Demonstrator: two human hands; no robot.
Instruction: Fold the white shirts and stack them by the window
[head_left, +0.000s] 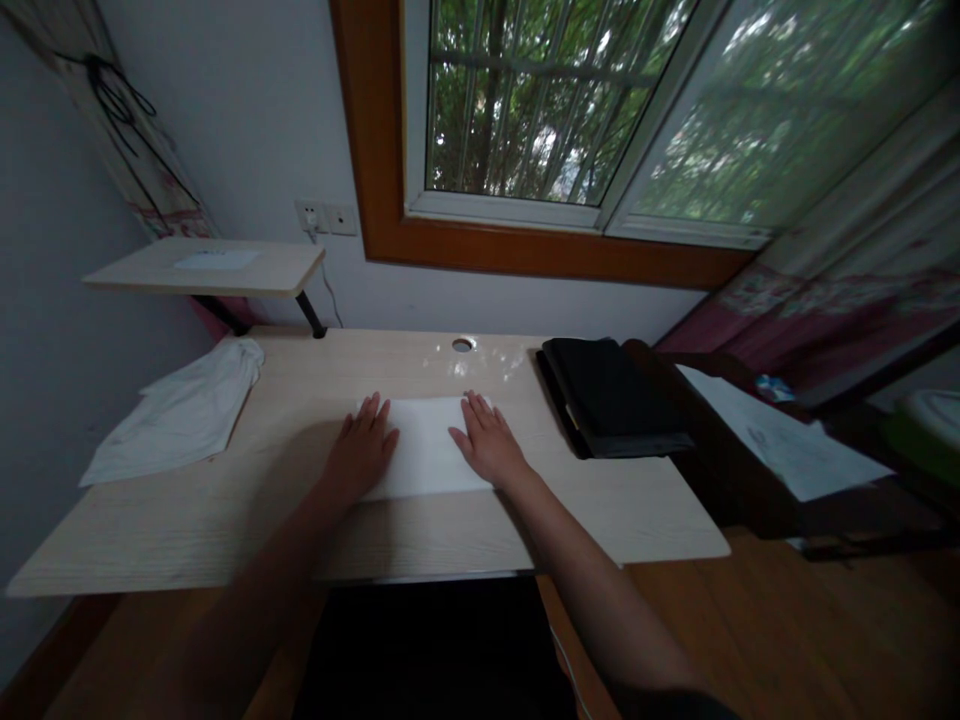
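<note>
A white folded sheet (pixel 427 445) lies flat in the middle of a pale wooden desk (pixel 225 520). My left hand (pixel 362 448) rests palm down on the sheet's left edge, fingers spread and pointing away from me. Palm down on the right edge sits my right hand (pixel 487 440), its fingers also spread. Neither hand grips anything; both press flat on the sheet.
A white cloth (pixel 180 412) lies at the desk's left. A black folder or case (pixel 611 395) sits at the right rear. A raised shelf (pixel 210 268) stands at the back left. A dark side table with papers (pixel 787 445) is to the right, under a window.
</note>
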